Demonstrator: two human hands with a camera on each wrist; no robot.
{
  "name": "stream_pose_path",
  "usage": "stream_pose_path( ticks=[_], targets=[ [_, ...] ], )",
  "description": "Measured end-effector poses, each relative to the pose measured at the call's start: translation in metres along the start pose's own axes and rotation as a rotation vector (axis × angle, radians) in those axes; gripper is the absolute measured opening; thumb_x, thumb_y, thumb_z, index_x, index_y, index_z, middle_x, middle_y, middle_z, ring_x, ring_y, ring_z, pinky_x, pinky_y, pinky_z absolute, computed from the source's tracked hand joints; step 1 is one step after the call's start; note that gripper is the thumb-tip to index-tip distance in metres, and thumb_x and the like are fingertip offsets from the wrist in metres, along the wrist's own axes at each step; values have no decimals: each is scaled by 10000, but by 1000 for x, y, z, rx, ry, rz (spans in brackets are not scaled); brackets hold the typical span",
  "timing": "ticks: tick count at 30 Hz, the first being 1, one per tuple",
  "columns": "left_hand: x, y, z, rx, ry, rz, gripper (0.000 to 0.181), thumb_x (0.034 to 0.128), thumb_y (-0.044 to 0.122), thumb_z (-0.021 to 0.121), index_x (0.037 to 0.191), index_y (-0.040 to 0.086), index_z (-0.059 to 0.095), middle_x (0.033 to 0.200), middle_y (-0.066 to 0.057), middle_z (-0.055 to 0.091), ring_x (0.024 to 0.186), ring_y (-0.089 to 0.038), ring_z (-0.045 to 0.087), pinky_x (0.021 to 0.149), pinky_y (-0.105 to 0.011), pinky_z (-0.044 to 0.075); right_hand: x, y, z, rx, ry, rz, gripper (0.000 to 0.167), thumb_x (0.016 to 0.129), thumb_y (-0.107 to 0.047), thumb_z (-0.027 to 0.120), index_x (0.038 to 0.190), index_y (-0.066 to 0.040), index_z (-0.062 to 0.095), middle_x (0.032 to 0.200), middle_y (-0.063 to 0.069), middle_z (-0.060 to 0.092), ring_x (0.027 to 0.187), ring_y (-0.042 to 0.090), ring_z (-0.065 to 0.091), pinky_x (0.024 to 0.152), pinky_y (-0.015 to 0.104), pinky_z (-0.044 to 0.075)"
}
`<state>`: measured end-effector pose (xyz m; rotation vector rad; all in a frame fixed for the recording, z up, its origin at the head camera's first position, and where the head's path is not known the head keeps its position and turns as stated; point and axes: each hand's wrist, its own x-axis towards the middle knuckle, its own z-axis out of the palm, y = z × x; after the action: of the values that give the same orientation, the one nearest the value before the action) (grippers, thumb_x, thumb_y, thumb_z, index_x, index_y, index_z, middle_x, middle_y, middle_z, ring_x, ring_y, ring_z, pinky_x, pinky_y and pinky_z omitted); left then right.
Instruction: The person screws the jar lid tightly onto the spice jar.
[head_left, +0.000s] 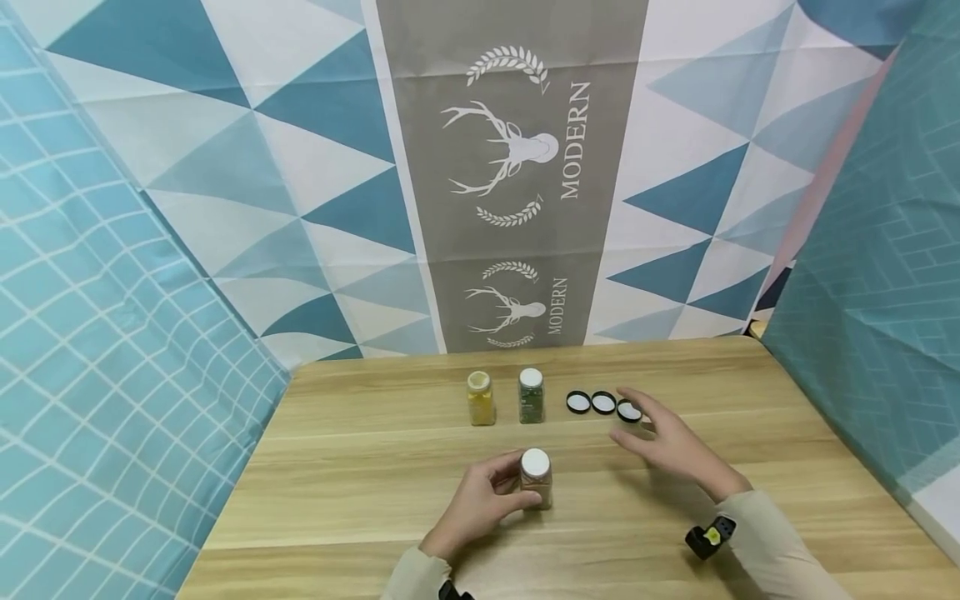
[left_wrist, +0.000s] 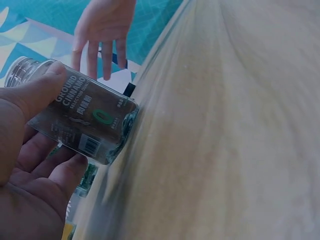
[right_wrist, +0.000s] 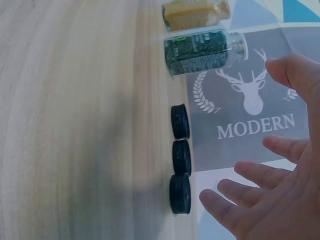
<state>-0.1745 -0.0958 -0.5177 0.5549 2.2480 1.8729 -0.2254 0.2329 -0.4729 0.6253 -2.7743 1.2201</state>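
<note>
A clear square jar of brown powder (head_left: 536,488), its label reading ground cinnamon in the left wrist view, is gripped between the thumb and fingers of my left hand (head_left: 480,503). It stays upright with a white top; whether its base touches the table I cannot tell. Over the right-hand one of three black lids (head_left: 629,411) hovers my right hand (head_left: 671,442), fingers spread and holding nothing. In the right wrist view the lids (right_wrist: 180,157) stand in a row, apart from the fingertips.
At the back of the wooden table (head_left: 360,467) stand a jar of yellow powder (head_left: 482,407) and a jar of green flakes (head_left: 531,403), left of the lids. A patterned cloth (head_left: 517,167) hangs behind the table, with blue cloths at both sides.
</note>
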Motion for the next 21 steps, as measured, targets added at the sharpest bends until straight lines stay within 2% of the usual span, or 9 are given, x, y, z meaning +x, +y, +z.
stream_pose_path(
  ticks=[6,13,21],
  targets=[
    [0,1,2,-8,6,-5,615,859,181,855,1407,46,610,1404,-167,639,1333,-294,595,1084,-258,514,3,8,-1,-6,4,20,764,1002,-349,692,1591,-27,326,1615,268,349,1445,499,382,1109,663,454],
    [0,1,1,-6,8,-11,629,861,186,854,1415,33,600,1425,-180,620,1346,-306,582,1083,-257,514,13,18,-3,-27,-11,52,789,1003,-398,678,1588,-9,319,1602,292,355,1432,522,394,1118,658,448],
    [0,1,1,-9,-8,-4,617,872,177,842,1425,51,596,1427,-161,624,1344,-279,585,1085,-252,513,21,24,-4,-58,-30,88,780,1007,-379,671,1589,-5,310,1589,321,359,1405,568,402,1100,703,436]
  ],
)
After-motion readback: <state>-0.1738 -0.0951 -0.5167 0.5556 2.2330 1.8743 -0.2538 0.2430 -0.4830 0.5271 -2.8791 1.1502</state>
